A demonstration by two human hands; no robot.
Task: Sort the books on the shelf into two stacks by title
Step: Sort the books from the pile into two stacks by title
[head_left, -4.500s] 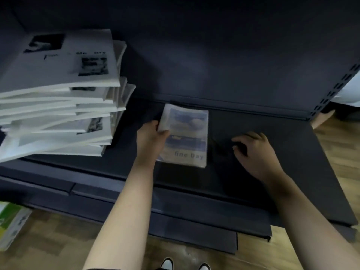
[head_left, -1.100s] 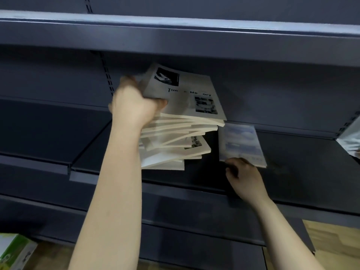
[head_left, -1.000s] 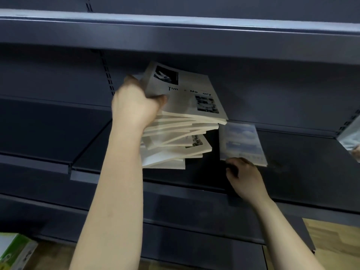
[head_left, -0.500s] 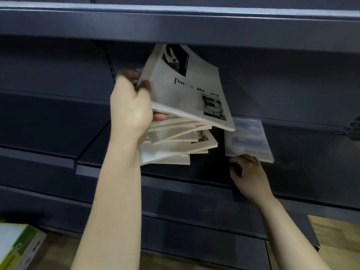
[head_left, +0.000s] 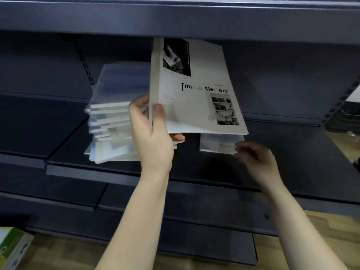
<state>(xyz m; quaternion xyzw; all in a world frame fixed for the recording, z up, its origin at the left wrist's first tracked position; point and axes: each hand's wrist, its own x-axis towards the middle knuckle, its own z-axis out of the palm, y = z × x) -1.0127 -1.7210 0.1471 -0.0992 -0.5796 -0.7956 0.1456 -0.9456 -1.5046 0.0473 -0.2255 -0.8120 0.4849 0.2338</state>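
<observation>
Slippage is looking like the chief danger here: the left hand (head_left: 153, 133) is gripping the white Time & Memory book (head_left: 196, 98) by its spine edge only, thumb on the cover and fingers wrapped behind. It is holding the book nearly upright, clear of the shelf (head_left: 292, 152), so the free side is hanging unsupported and could be twisting out of that narrow hold. Its top edge is sitting close under the upper shelf (head_left: 175, 16), where any further lift could be knocking it. Just to the left, the untidy stack (head_left: 109, 129) is lying fanned and skewed, and a brush from the wrist could be toppling it. The right hand (head_left: 255, 160) is hovering with fingers loosely curled, grasping nothing, beside the near corner of the blue book (head_left: 220, 145) lying flat on the shelf. Whether it is touching is unclear, and a careless nudge could be sliding that book askew.
</observation>
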